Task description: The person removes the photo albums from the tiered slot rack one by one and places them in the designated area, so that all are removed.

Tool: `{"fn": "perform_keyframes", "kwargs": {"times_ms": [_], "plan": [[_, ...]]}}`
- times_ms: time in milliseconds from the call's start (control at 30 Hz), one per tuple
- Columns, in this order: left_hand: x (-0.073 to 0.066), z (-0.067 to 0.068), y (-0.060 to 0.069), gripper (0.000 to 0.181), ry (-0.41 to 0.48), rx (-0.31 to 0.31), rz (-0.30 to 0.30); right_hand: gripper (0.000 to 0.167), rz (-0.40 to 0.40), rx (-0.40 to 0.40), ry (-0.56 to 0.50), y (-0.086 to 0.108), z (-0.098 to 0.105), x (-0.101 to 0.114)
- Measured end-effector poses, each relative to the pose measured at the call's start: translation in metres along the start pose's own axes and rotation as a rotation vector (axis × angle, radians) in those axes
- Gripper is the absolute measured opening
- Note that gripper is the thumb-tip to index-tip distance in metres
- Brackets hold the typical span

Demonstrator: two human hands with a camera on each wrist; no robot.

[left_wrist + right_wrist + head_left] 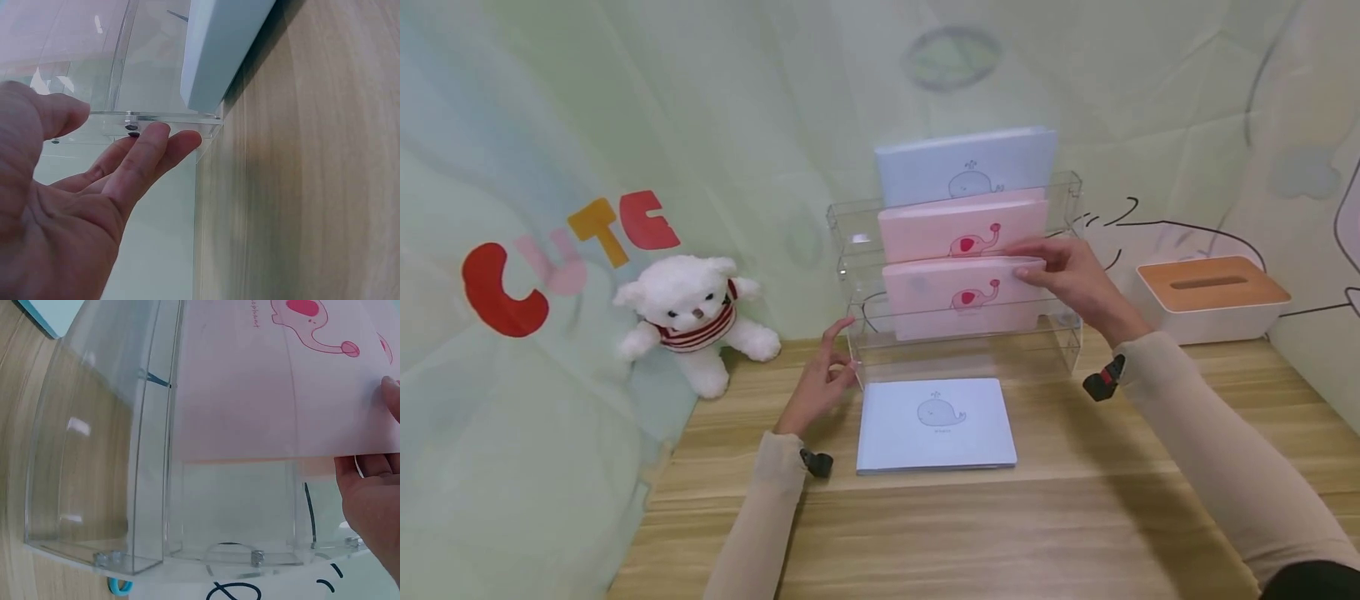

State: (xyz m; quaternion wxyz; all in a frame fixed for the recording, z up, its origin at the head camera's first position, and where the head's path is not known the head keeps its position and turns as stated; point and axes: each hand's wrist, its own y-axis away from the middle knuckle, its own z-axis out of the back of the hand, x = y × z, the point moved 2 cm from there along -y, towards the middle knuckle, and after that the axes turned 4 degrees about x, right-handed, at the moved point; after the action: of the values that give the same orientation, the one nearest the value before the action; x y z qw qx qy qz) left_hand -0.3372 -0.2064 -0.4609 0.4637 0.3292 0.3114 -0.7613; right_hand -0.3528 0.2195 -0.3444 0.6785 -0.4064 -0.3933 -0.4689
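A clear tiered acrylic rack (859, 225) stands against the back cloth. My right hand (1075, 279) pinches the upper right corner of the front pink elephant booklet (925, 292), thumb on the cover and fingers behind. The right wrist view shows this pink booklet (231, 394) upright in the rack, its lower part behind a clear panel. Another pink elephant booklet (917, 233) and a light-blue whale booklet (913, 175) stand on the tiers behind. At the rack's left side, my left hand (818, 383) touches the side panel with fingers extended (147, 153).
A light-blue whale booklet (887, 425), possibly stacked, lies flat on the wooden table (940, 533) before the rack. To the left sits a white teddy bear (681, 292); to the right stands a white tissue box with an orange lid (1217, 304).
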Motion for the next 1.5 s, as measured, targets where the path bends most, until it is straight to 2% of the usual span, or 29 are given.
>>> {"fn": "perform_keyframes", "kwargs": {"times_ms": [267,533,667,800,1033,1267,1500], "plan": [[-0.001,0.001,0.000,0.077,0.001,-0.009,0.011,0.038,0.003,-0.023,-0.059,-0.006,-0.012,-0.011],[-0.001,0.000,-0.001,0.077,-0.002,-0.008,0.007,0.032,0.051,-0.119,-0.064,-0.003,-0.018,-0.016],[0.000,-0.001,-0.001,0.077,0.008,-0.007,0.001,0.030,0.036,-0.179,-0.073,-0.003,-0.022,-0.017],[0.000,-0.001,-0.001,0.076,0.000,-0.001,0.002,0.028,0.013,-0.231,-0.124,-0.002,-0.026,-0.016],[0.001,0.000,0.000,0.076,-0.014,0.001,0.008,0.026,0.030,-0.303,-0.162,-0.003,-0.030,-0.013],[0.001,0.000,0.000,0.076,-0.015,0.007,0.008,0.026,0.026,-0.340,-0.159,-0.001,-0.026,-0.008],[0.000,0.000,0.000,0.076,-0.012,0.001,0.010,0.026,0.067,-0.348,-0.195,-0.001,-0.021,0.001]]}}
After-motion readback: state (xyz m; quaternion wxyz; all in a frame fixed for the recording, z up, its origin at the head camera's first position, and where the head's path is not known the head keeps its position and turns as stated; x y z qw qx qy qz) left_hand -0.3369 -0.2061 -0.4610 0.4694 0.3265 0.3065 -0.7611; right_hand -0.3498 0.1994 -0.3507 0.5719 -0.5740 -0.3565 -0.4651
